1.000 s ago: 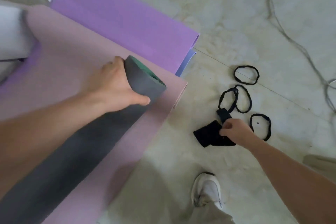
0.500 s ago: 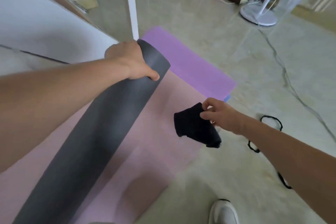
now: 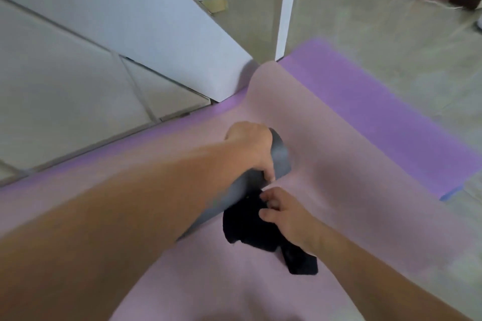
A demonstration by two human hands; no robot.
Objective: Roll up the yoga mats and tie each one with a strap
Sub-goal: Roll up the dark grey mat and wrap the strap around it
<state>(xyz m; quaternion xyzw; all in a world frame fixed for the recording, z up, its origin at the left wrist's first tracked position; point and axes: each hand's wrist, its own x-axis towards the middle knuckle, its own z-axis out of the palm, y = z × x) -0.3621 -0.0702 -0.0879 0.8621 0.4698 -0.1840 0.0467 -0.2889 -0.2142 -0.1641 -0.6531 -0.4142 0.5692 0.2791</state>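
On the pink mat (image 3: 326, 151), in the middle of the view, the rolled-up grey mat (image 3: 280, 157) lies at a slant. The left hand (image 3: 249, 150) is wrapped over its far end, thumb at the front, and holds the roll tight. The right hand (image 3: 285, 215) pinches the black strap (image 3: 246, 225) with bent fingers, right next to the roll and just under the left hand. The strap looks soft and floppy, and part of it hangs down toward the pink mat. A purple mat (image 3: 378, 112) lies flat under the pink one, and a white board (image 3: 130, 13) stands beside them on the floor (image 3: 391, 28).

The step now seems to be putting the strap round the grey roll. To do it well, I think the left hand should keep squeezing so the roll does not spring open. The right hand should slip the strap under the end of the roll, bring it all the way round, and pull it snug before fastening it. It is best to keep the strap flat, not twisted. I cannot tell how the strap fastens.

Half a second ago the right hand held the strap in the air, well away from the roll. Now the strap is up against it. A second ago that hand was down on the floor, picking the strap up from beside some black loops. Those loops are out of view now.
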